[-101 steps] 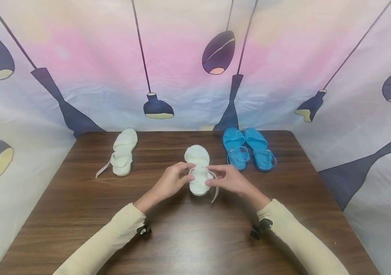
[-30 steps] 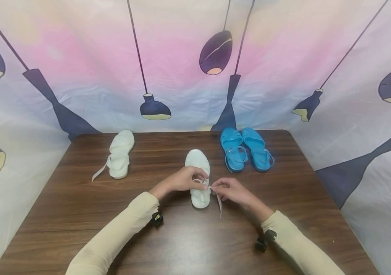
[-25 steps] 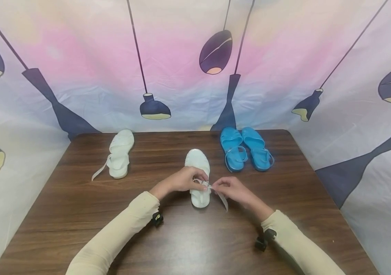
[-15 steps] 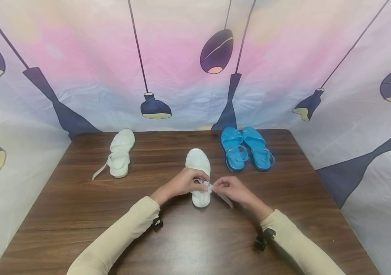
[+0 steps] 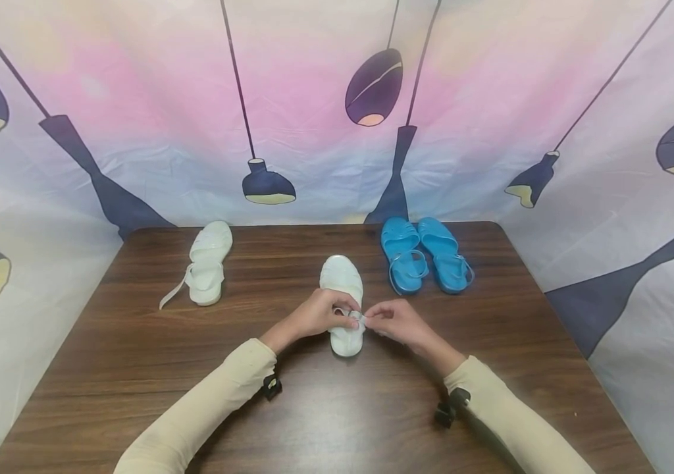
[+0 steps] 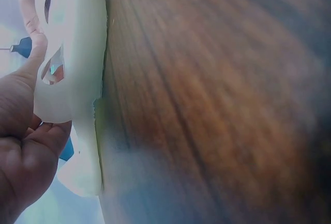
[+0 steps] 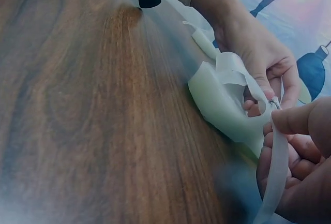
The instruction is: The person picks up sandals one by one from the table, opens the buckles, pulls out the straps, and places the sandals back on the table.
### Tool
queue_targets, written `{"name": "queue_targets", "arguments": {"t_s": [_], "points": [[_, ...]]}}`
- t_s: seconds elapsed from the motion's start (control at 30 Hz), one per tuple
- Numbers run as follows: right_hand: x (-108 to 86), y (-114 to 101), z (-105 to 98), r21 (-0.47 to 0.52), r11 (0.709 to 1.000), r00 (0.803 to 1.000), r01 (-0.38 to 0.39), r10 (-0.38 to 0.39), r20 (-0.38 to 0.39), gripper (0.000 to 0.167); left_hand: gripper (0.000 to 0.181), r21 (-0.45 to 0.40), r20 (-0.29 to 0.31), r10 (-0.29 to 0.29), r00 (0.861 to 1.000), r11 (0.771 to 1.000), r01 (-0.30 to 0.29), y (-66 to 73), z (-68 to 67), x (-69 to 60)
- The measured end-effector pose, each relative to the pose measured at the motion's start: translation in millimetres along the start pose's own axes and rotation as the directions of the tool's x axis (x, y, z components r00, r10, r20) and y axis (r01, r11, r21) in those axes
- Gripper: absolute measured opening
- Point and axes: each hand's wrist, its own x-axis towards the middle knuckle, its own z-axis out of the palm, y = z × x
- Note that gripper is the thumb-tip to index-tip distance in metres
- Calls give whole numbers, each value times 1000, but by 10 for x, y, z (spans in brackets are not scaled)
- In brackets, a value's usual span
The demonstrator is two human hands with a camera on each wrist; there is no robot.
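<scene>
A white sandal (image 5: 341,273) stands sole down at mid-table, toe away from me. Across its middle reaches my left hand (image 5: 316,313), thumb and fingers pinching the ankle strap by a small metal buckle (image 7: 273,101). On the sandal's right, my right hand (image 5: 399,320) pinches the strap (image 7: 279,167) close to that buckle, and the loose strap end hangs down past its fingers in the right wrist view. How far the strap passes through the buckle is hidden by fingertips. The left wrist view has the sandal's side (image 6: 85,48) near my left hand (image 6: 28,136).
Another white sandal (image 5: 209,247), its strap undone, lies at the back left of the wooden table (image 5: 289,421). Two blue sandals (image 5: 408,263) lie side by side at the back right. A printed cloth backdrop (image 5: 313,85) surrounds the table's far side.
The sandal came slightly nearer, and my left hand moved across to its buckle. My right hand took the strap; lately it rose a little, and the strap's tail went out of the head view.
</scene>
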Motion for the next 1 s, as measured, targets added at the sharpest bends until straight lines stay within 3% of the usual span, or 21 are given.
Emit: {"name": "queue_targets", "arguments": {"t_s": [0.23, 0.5, 0.63, 1.0], "points": [[45, -48, 6, -21, 999, 1000, 28, -28, 4, 19, 24, -30, 13, 2, 1000, 1000, -2, 14, -10, 5], [-4, 38, -28, 12, 999, 998, -51, 51, 24, 25, 25, -61, 16, -27, 999, 998, 28, 37, -14, 4], [-29, 48, -35, -29, 999, 999, -37, 38, 27, 22, 24, -47, 7, -48, 999, 998, 48, 37, -11, 8], [35, -42, -12, -20, 1000, 1000, -3, 4, 16, 21, 25, -45, 23, -67, 997, 997, 68, 33, 0, 21]]}}
